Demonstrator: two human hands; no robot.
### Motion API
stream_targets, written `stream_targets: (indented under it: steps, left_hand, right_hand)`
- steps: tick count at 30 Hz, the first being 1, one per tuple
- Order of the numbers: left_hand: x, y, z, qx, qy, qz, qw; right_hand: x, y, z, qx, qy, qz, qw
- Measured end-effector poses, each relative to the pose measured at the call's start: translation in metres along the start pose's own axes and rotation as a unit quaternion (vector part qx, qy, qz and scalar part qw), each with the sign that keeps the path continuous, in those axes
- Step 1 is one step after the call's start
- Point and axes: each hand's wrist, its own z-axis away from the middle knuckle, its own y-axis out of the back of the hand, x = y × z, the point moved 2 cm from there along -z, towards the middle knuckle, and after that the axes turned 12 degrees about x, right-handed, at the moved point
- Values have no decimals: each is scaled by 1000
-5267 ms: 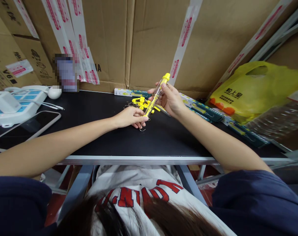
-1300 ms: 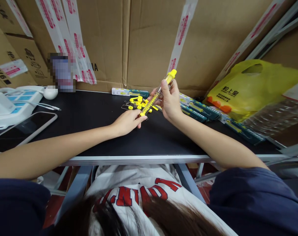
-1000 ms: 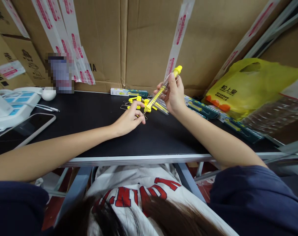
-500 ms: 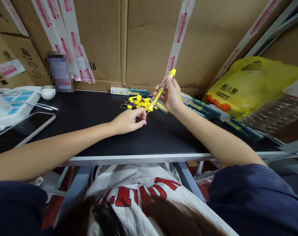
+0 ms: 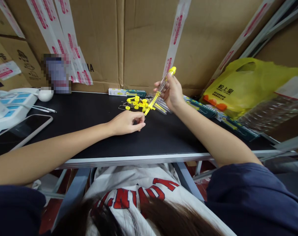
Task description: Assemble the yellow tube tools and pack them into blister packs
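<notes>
A clear-tubed spring scale [image 5: 156,97] with yellow ends slants over the black table. My right hand [image 5: 173,93] is closed round its upper tube, just below the yellow cap. My left hand [image 5: 128,122] pinches at the lower end, where a thin wire hook shows in part by the fingertips. A yellow inner piece [image 5: 146,113] sticks out of the tube's bottom, close to my left fingers. Behind the scale lies a pile of yellow plastic parts [image 5: 137,101], with wire hooks to its left and clear tubes [image 5: 163,107] to its right.
Printed boxes [image 5: 126,92] lie at the back, more [image 5: 239,128] at right beside a yellow plastic bag [image 5: 252,85]. A phone [image 5: 18,132] and white power strip [image 5: 16,103] with cables sit at left. Cardboard [image 5: 149,42] walls the back; a metal edge [image 5: 136,160] borders the front.
The yellow inner piece has slid down and now juts from the tube's lower end. My left hand has shifted slightly left with the hook end. The right hand keeps its hold.
</notes>
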Motion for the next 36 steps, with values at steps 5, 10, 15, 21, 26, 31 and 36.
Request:
stream_targets:
  steps: [5,10,15,21,26,31,36]
  left_hand:
    - [-3,7,-2,42,-4,-52,998]
    - [-9,5,-1,37,-39,-111,992]
    - [-2,3,-1,24,-52,-85,995]
    - [-3,9,-3,60,-4,-87,994]
    - [-12,16,-7,148,69,-33,986]
    - [-30,29,-7,238,107,-121,958]
    - [-29,23,-6,136,20,-134,981]
  right_hand:
    - [5,6,-19,-10,32,18,999]
    - [13,7,-26,-38,58,47,996]
    - [14,15,-36,-18,81,41,996]
    - [20,19,-40,-2,49,41,998]
    - [19,19,-37,6,17,57,998]
    - [11,-7,9,-93,14,97,991]
    - [3,-26,53,-210,25,103,972]
